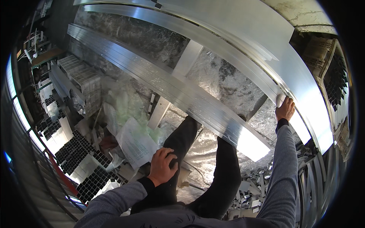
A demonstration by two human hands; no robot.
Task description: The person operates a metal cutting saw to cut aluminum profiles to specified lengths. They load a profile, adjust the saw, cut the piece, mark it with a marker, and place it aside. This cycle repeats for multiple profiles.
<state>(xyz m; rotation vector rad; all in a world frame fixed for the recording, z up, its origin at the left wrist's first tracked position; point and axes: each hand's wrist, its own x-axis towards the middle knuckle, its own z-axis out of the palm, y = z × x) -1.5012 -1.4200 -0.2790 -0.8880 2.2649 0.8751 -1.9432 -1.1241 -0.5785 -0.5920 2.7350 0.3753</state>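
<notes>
Strip (243, 64): long, bright metal, running from far left to near right, along the inner side of the wide panel (304, 76). Right hand (286, 109) is on it toward the near end, fingers bent over a small white thing (280, 100), too small to identify. Looks like a narrow grip on that; can't tell if the fingers also clamp the strip edge.

Left hand (163, 163) is over the left leg (182, 138), fingers loosely curled, nothing visible in it. Paper sheets (137, 143) just beside it.

Inboard of the strip, with a gap between: ribbed bar (167, 79), lying across a pale crosspiece (187, 57). Knees sit at its near edge; contact not clear.

Further out: offcuts (251, 192) at lower right, stacked profiles (76, 155) at left.

Risks, my read: one hand near one end of something that long, so the far end could swing or scrape the panel if pushed sideways. Thin metal edges could cut bare fingers. A knee bump could shift the bar. Offcuts near the feet could trip. Grit under the metal could scratch those shiny faces.
</notes>
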